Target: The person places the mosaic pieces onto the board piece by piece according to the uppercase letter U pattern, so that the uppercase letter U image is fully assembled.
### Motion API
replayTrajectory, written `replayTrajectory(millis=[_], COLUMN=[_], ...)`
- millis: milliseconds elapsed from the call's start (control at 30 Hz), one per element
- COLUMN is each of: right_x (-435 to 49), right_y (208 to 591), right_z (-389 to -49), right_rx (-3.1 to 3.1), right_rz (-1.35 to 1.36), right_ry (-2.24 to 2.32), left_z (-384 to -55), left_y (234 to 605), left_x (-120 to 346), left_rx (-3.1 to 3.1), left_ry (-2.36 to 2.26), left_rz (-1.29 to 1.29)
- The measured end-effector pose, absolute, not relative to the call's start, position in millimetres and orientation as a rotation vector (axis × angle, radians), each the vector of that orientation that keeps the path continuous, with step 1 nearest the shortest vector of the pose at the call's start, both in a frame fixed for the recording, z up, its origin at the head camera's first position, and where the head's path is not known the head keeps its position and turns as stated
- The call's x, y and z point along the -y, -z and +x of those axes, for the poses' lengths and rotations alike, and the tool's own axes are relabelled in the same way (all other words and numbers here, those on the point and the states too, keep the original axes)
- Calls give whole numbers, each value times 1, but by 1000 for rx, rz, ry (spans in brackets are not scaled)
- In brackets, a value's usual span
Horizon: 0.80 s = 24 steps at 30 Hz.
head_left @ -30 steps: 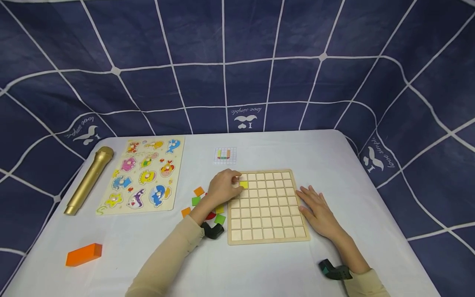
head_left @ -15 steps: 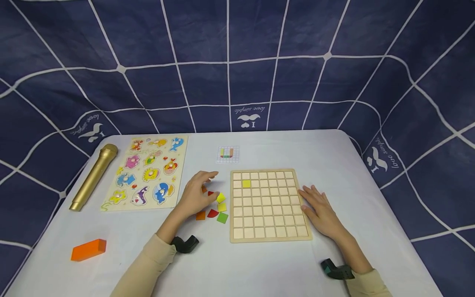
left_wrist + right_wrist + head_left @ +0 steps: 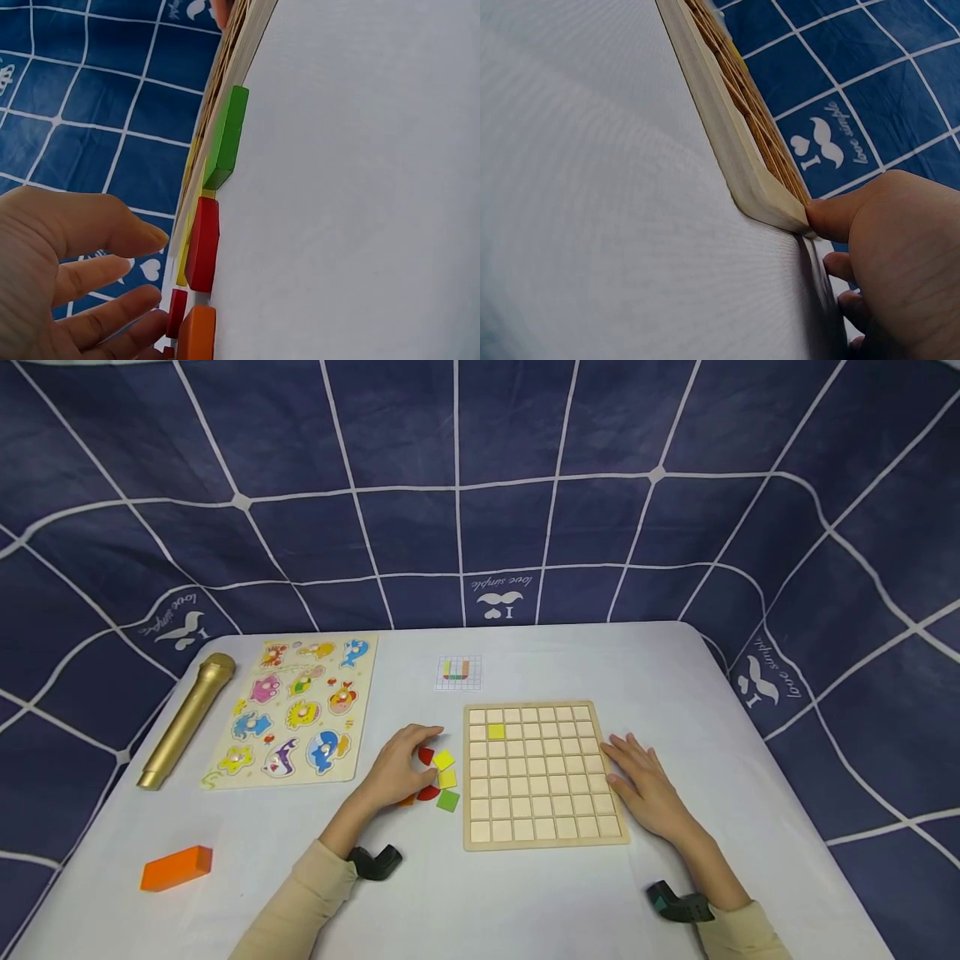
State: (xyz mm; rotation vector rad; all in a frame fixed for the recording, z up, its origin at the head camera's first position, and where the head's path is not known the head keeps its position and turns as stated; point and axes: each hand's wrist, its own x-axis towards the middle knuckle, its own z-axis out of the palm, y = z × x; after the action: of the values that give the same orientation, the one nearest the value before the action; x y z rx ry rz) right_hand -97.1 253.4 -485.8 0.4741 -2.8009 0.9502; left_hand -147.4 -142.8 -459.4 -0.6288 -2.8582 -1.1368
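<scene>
My left hand hovers over a small group of loose tiles left of the wooden grid board. Its thumb and fingers are spread apart with nothing between them, as the left wrist view also shows. Around it lie a green square tile, a yellow square tile, a red quarter-round tile and an orange tile, partly hidden by the hand in the head view. One yellow tile sits in the board's second row. My right hand rests at the board's right edge, thumb against the rim.
Behind the board lies a small pattern card with a coloured U shape. A sea-animal peg puzzle, a gold microphone and an orange block are on the left. A blue curtain encloses the white table.
My left hand has let go of the yellow tile on the board and moved left and down to the loose tiles. The right hand has stayed at the board's edge.
</scene>
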Motion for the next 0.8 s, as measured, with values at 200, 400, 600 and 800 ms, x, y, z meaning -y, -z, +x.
replayTrajectory(millis=[200,400,600,800], right_x=[-253,-253,-253,-253], right_y=[485,485,485,485], right_z=[-97,-97,-96,-96], right_rx=[2797,2791,2793,2792], right_rz=[474,480,477,478], right_ry=[-948,-951,-942,-933], left_z=[-148,-149,-148,-149], left_y=[463,468,470,473], left_x=[141,141,140,139], left_rx=[2857,2852,2867,2900], left_ry=[1086,1032,973,870], left_rz=[-665,-687,-706,-709])
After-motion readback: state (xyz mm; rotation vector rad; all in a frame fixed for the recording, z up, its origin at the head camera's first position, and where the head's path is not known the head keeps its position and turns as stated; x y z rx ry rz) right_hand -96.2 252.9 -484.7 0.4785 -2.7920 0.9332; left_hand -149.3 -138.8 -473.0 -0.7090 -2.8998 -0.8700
